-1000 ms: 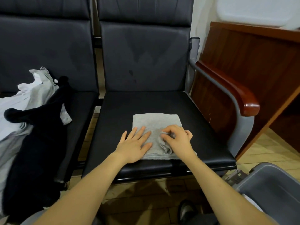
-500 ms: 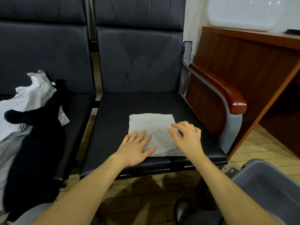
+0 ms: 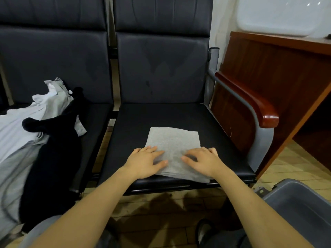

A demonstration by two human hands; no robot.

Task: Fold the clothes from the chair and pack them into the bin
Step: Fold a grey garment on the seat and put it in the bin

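A folded grey cloth [image 3: 173, 142] lies flat on the black seat [image 3: 166, 115] of the right-hand chair, its near edge at the seat's front. My left hand [image 3: 146, 161] rests flat on the cloth's near left corner, fingers straight. My right hand [image 3: 203, 161] presses on its near right part with fingers spread. A pile of unfolded clothes lies on the left chair: a black garment [image 3: 52, 147] over white and grey ones [image 3: 19, 127]. A corner of the grey bin [image 3: 297, 210] shows at the lower right on the floor.
The chair's metal armrest with a red-brown wooden cap [image 3: 258, 104] stands to the right of the seat. Behind it is a dark wooden desk [image 3: 272, 68]. A wooden floor [image 3: 161, 217] runs under the chairs, and a dark shoe [image 3: 203, 235] shows near the bottom edge.
My right hand let go of the cloth's bunched right edge and now lies flat on it. The cloth is smoother. Both hands slid toward its near edge.
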